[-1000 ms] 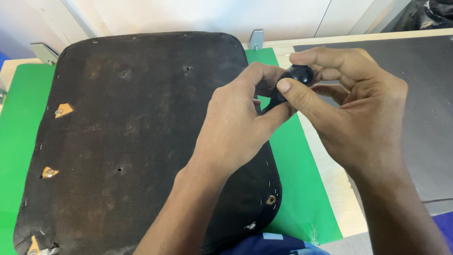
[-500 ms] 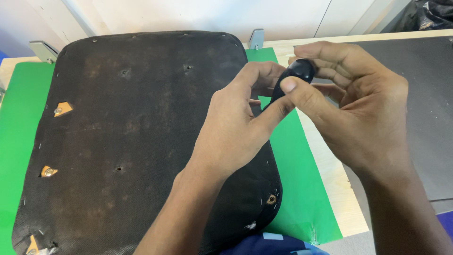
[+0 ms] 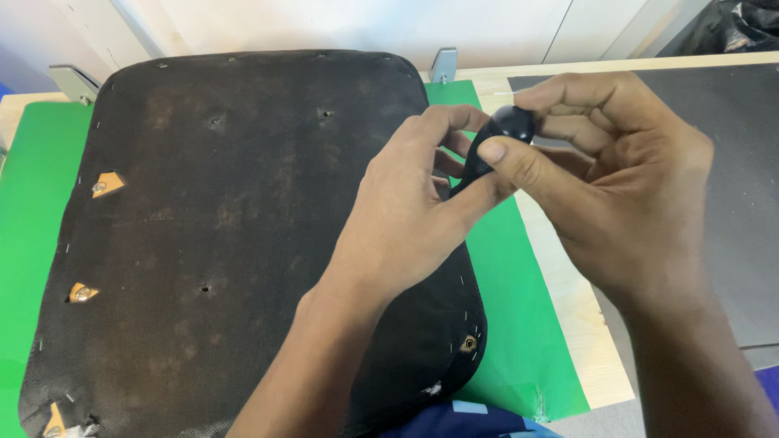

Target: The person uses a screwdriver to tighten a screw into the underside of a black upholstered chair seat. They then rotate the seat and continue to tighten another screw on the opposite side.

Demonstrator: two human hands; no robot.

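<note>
A small black tool with a rounded, textured handle (image 3: 497, 139) is held upright over the right edge of a large black fabric-covered seat panel (image 3: 227, 227). My right hand (image 3: 604, 174) grips the handle's rounded top between thumb and fingers. My left hand (image 3: 410, 215) pinches the lower part of the handle, resting over the panel's right side. The tool's tip is hidden behind my left fingers.
The panel lies on a green mat (image 3: 519, 324) over a light wooden table (image 3: 572, 300). Staples and small holes with metal inserts (image 3: 468, 344) dot the panel's edge. A dark grey sheet (image 3: 742, 195) covers the right. Metal brackets (image 3: 443, 63) stand at the back.
Both hands have lifted the black tool slightly and turned it more upright; my right thumb now presses along the handle. The panel has not moved.
</note>
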